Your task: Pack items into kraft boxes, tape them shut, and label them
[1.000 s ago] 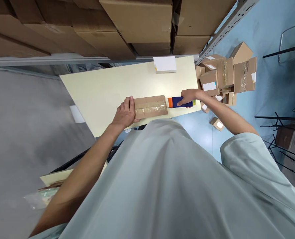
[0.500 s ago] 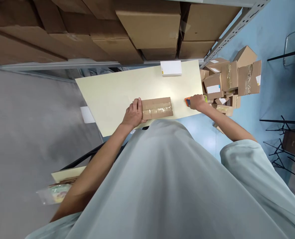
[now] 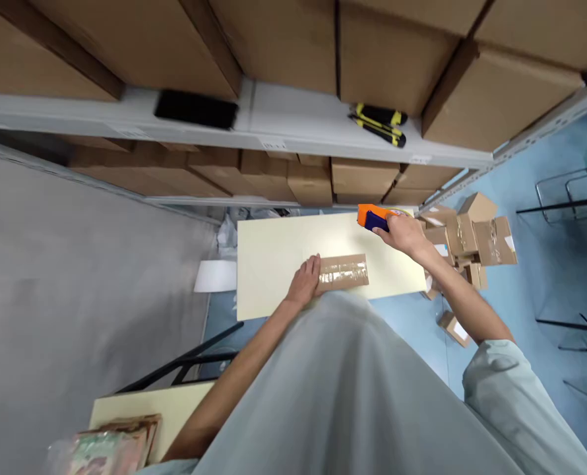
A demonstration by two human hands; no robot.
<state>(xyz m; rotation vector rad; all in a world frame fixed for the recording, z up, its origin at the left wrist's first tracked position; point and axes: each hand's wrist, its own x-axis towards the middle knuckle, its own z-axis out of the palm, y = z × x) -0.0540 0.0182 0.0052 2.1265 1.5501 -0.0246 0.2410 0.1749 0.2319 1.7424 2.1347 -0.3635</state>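
Observation:
A flat cardboard box (image 3: 343, 271) with shiny clear tape along its top lies near the front edge of the cream table (image 3: 268, 247). My left hand (image 3: 305, 280) grips the box's left end, fingers over its edge and the thumb side hidden. Above the right part of the table, my right hand (image 3: 403, 232) is closed round an orange and dark blue tape dispenser (image 3: 374, 218). The dispenser is held up, apart from the box.
Shelves with large cartons (image 3: 387, 59) rise behind the table. Box cutters (image 3: 380, 124) and a black flat object (image 3: 196, 109) lie on one shelf. Several boxes (image 3: 494, 241) are piled at the right. A side table (image 3: 175, 402) at lower left bears plastic-wrapped packs.
The view has tilted upward, showing the upper shelf. My right hand has lifted the tape dispenser away from the tabletop. My left hand stays on the box.

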